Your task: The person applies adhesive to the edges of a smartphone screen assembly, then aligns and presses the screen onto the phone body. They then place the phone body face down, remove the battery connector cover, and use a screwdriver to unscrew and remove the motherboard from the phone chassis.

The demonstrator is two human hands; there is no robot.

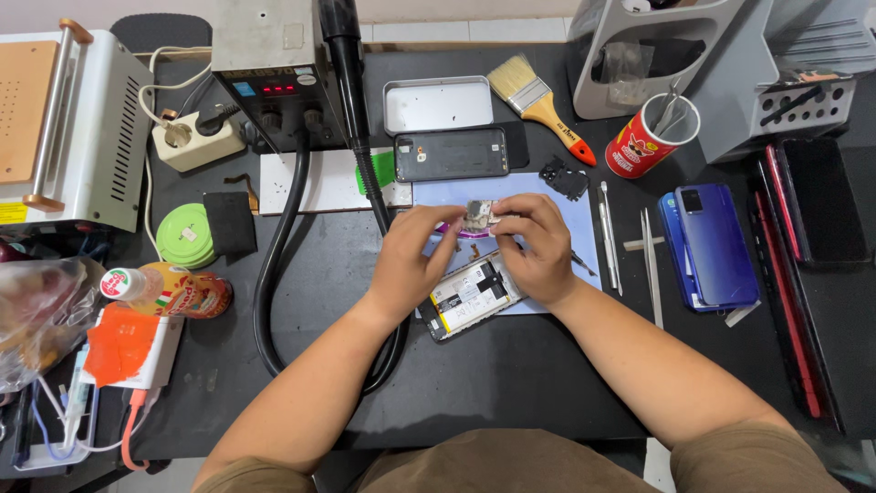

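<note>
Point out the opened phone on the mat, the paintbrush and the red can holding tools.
Opened phone (467,299): head view, on its exposed battery, below the hands.
Paintbrush (540,105): head view, on the ferrule between bristles and yellow handle.
Red can (637,148): head view, on its red side wall.

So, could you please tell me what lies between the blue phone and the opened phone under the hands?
In the head view, thin metal tools lie on the mat's edge and table between the blue phone and the opened phone.

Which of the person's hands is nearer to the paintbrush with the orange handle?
The right hand is nearer. The paintbrush lies above it in the head view, almost straight beyond it on the desk. The left hand is farther, off to the left of the brush.
</note>
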